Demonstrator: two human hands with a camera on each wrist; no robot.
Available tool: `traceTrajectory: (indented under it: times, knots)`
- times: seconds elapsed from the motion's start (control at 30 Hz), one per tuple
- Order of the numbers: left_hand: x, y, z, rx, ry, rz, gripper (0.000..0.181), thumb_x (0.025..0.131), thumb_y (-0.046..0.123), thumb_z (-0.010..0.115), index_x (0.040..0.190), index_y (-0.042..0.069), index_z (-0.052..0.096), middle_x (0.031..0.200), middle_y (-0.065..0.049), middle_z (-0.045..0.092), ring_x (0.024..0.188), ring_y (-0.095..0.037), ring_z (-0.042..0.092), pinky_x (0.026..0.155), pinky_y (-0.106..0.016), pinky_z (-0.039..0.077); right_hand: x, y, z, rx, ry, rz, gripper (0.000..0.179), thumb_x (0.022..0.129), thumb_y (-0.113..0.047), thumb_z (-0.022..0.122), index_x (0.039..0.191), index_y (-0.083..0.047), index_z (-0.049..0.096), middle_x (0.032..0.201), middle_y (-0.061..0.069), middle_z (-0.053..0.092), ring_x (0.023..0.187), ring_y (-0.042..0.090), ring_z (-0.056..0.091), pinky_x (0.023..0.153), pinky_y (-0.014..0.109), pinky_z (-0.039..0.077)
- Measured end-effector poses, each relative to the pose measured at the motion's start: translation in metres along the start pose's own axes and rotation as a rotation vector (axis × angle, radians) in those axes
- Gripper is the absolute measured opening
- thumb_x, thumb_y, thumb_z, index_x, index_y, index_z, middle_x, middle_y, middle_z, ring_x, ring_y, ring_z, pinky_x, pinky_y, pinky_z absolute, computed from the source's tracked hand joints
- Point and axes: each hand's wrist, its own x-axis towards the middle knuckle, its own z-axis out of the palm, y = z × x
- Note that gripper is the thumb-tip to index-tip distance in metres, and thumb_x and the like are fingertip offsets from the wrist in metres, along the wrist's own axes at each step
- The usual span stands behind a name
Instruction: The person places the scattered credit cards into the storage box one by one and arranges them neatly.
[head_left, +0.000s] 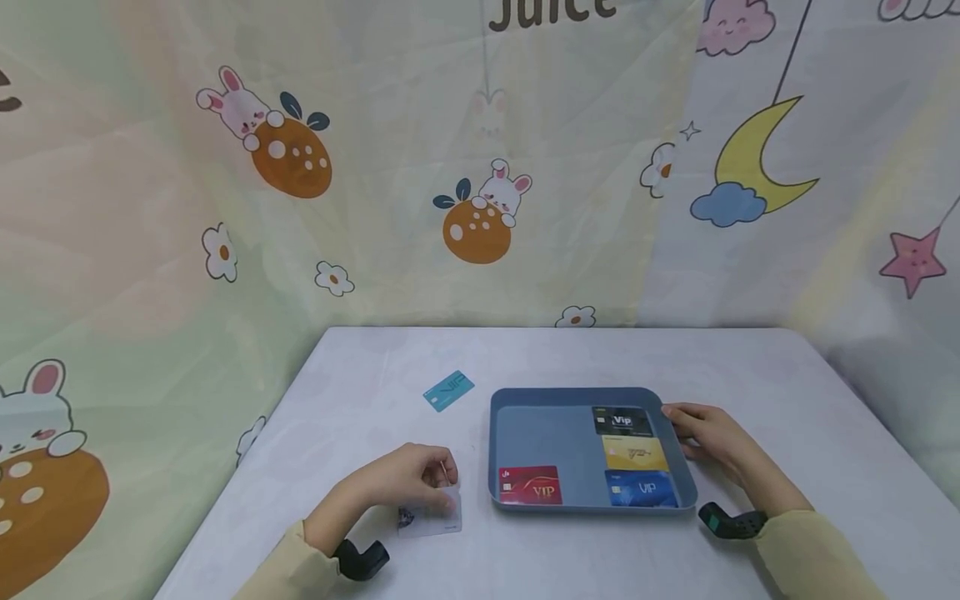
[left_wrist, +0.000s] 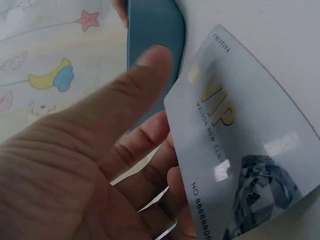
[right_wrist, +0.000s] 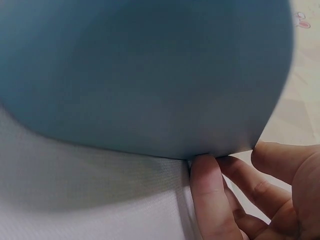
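Observation:
My left hand (head_left: pixel 408 479) is at a whitish-silver VIP card (head_left: pixel 435 523), left of the blue tray (head_left: pixel 547 433). In the left wrist view the card (left_wrist: pixel 235 110) is tilted, showing gold lettering and a diamond picture. Curled fingers are at its edge, some tips hidden behind it; the blurred thumb (left_wrist: pixel 157 57) is just off its corner. My right hand (head_left: pixel 712 437) holds the tray's right side, the thumb at its rim and fingers against the lower edge. Inside the tray, black (head_left: pixel 622 422), gold (head_left: pixel 634 453) and blue (head_left: pixel 641 488) cards form a right-hand column; a red card (head_left: pixel 529 485) lies front left.
A teal VIP card (head_left: pixel 448 391) lies on the white table (head_left: pixel 375 367), behind my left hand and left of the tray. A printed cloth backdrop (head_left: pixel 397 125) hangs behind the table and along its sides. Each wrist wears a black device (head_left: pixel 360 560).

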Motion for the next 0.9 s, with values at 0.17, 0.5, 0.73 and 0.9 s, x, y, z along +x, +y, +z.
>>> traceTrajectory:
  times: [0.17, 0.5, 0.73, 0.9]
  knots:
    - [-0.002, 0.002, -0.004, 0.031, 0.03, 0.022, 0.014, 0.089, 0.019, 0.081, 0.099, 0.022, 0.071, 0.082, 0.009, 0.062, 0.077, -0.009, 0.055, 0.07, -0.026, 0.047, 0.0, 0.001, 0.0, 0.001, 0.004, -0.006, 0.077, 0.106, -0.052, 0.05, 0.152, 0.008, 0.04, 0.142, 0.032, 0.055, 0.112, 0.027, 0.063, 0.074, 0.025, 0.056]
    - [-0.001, 0.008, -0.013, 0.026, 0.075, 0.066, 0.015, 0.096, 0.012, 0.065, 0.101, 0.026, 0.069, 0.09, 0.011, 0.065, 0.085, -0.01, 0.06, 0.076, -0.027, 0.052, 0.001, 0.002, 0.0, -0.001, 0.004, -0.006, 0.078, 0.105, -0.054, 0.05, 0.152, 0.009, 0.039, 0.144, 0.033, 0.054, 0.119, 0.035, 0.061, 0.075, 0.025, 0.056]
    - [-0.001, 0.014, -0.018, -0.052, 0.142, 0.031, 0.01, 0.096, 0.009, 0.064, 0.102, 0.017, 0.062, 0.098, 0.004, 0.067, 0.092, -0.016, 0.061, 0.08, -0.033, 0.052, 0.001, 0.001, 0.001, 0.009, 0.006, 0.001, 0.078, 0.106, -0.053, 0.05, 0.152, 0.009, 0.039, 0.145, 0.033, 0.052, 0.121, 0.037, 0.059, 0.075, 0.025, 0.056]
    - [-0.001, 0.017, -0.021, -0.184, 0.202, 0.015, 0.022, 0.091, 0.004, 0.069, 0.108, 0.007, 0.055, 0.099, -0.005, 0.064, 0.079, -0.016, 0.058, 0.069, -0.031, 0.054, 0.0, 0.001, 0.001, 0.008, 0.003, -0.003, 0.077, 0.106, -0.051, 0.05, 0.152, 0.009, 0.039, 0.146, 0.033, 0.052, 0.121, 0.036, 0.061, 0.075, 0.025, 0.057]
